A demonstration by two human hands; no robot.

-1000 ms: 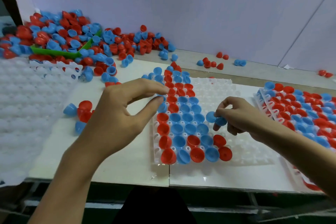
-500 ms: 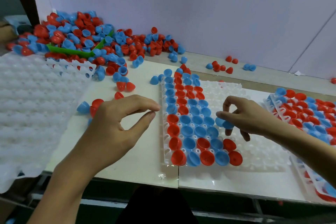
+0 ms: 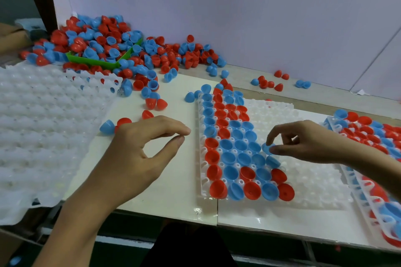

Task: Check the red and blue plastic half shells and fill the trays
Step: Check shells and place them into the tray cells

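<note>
A white dimpled tray [image 3: 308, 180] lies in the middle of the table, its left part filled with red and blue half shells [image 3: 230, 147]. My right hand [image 3: 308, 143] hovers over the tray and pinches a blue half shell [image 3: 268, 148] between thumb and forefinger, at the edge of the filled rows. My left hand [image 3: 138, 151] rests on the table left of the tray, thumb and forefinger nearly touching, holding nothing. A big heap of loose red and blue half shells [image 3: 112, 50] lies at the back left.
Empty white trays [image 3: 43, 125] are stacked at the left. A green scoop [image 3: 97, 62] sits in the heap. Filled trays [image 3: 373, 143] lie at the right edge. A few loose shells [image 3: 269, 82] lie near the back wall, others [image 3: 121, 123] by my left hand.
My left hand has drawn back leftward, off the tray onto the bare table. My right hand keeps the blue shell and has lowered it slightly toward the tray.
</note>
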